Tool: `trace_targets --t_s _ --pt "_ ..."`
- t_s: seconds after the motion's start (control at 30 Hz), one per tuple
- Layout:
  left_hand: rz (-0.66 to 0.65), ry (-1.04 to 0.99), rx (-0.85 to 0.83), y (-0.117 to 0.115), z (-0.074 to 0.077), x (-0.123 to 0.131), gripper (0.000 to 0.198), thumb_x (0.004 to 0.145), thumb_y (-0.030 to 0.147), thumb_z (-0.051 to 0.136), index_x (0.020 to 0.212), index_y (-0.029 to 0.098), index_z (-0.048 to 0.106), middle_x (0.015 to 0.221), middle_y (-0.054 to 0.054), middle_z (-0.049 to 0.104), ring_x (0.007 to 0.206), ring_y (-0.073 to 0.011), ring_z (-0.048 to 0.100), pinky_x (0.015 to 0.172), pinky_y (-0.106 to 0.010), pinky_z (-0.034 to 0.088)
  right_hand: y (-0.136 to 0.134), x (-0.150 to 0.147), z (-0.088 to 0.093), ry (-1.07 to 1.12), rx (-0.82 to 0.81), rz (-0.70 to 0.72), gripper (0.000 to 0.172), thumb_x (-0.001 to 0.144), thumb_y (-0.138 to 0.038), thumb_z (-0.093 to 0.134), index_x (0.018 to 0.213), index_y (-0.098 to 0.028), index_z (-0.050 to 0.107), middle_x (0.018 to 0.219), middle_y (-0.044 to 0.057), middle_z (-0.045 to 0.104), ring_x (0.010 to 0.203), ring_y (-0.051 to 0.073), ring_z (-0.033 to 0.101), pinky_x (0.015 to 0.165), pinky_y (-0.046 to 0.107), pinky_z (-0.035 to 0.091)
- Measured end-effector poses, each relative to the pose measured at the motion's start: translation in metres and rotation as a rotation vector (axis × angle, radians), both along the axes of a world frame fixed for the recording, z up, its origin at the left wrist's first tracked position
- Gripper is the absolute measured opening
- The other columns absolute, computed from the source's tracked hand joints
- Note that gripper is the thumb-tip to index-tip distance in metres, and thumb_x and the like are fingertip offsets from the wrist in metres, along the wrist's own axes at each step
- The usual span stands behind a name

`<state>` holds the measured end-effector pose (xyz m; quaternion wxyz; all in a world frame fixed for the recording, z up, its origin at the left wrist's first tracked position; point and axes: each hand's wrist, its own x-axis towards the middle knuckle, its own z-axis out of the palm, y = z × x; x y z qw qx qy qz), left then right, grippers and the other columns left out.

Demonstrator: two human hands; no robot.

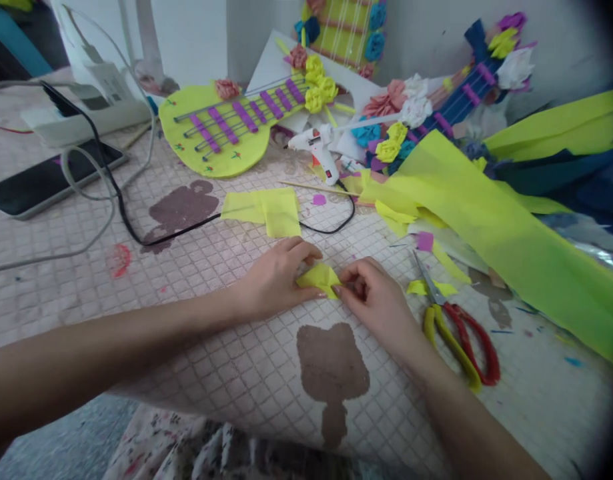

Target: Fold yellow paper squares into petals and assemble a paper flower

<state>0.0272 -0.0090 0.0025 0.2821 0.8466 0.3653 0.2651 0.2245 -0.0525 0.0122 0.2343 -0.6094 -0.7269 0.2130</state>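
Observation:
A small piece of yellow crepe paper (319,277) is pinched between both hands, just above the quilted tablecloth (226,373). My left hand (281,275) grips its left side with thumb and fingers. At the paper's right edge, my right hand (373,293) pinches a corner between thumb and fingertips. Beyond my left hand lie flat cut pieces of yellow crepe paper (281,210) over a black cord. Scissors (456,327) with one red and one yellow-green handle rest to the right of my right hand, blades pointing away from me.
A white glue gun (316,150) stands farther back. Behind it lie a yellow paper guitar (221,150) and a blue one (461,97) with paper flowers. Long yellow crepe sheets (506,247) spread over the right side. A phone (56,177), cables and a power strip (86,120) occupy the left.

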Motion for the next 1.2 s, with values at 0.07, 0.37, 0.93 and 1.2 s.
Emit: trace_targets --t_s 0.07,0.37,0.93,1.2 --pt "0.008 -0.030 -0.053 0.001 0.000 0.000 0.036 0.077 0.035 0.067 0.102 0.014 0.055 0.090 -0.006 0.060 0.080 -0.0165 0.056 0.070 -0.029 0.048 0.000 -0.001 0.000 0.040 -0.017 0.004 0.008 0.076 -0.015 0.059 0.076 -0.020 0.052 0.070 -0.002 0.053 0.058 0.012 0.047 0.055 0.026 0.037" --pt "0.074 -0.264 -0.432 0.003 0.007 0.002 0.014 0.081 0.028 0.060 0.081 0.014 0.057 0.064 0.002 0.053 0.056 -0.0077 0.047 0.049 -0.019 0.037 -0.001 -0.002 -0.007 0.618 -0.128 -0.032 0.031 0.079 -0.032 0.065 0.105 -0.022 0.052 0.092 0.002 0.058 0.079 0.014 0.056 0.068 0.028 0.047" --pt "-0.012 -0.446 -0.915 0.003 0.023 0.000 0.028 0.082 0.041 0.058 0.082 0.013 0.057 0.077 -0.002 0.060 0.069 -0.0113 0.057 0.065 -0.025 0.046 -0.003 -0.003 -0.004 0.886 -0.364 -0.076 0.016 0.083 -0.033 0.062 0.081 -0.019 0.055 0.064 -0.002 0.063 0.055 0.007 0.050 0.049 0.020 0.035" --pt "0.151 -0.516 -0.908 0.002 0.014 0.000 0.018 0.077 0.031 0.063 0.079 0.014 0.056 0.067 0.002 0.056 0.057 -0.0077 0.051 0.053 -0.020 0.039 -0.005 -0.010 0.001 0.843 -0.344 -0.025 0.020 0.080 -0.032 0.064 0.091 -0.021 0.051 0.073 -0.003 0.061 0.058 0.008 0.052 0.050 0.020 0.039"
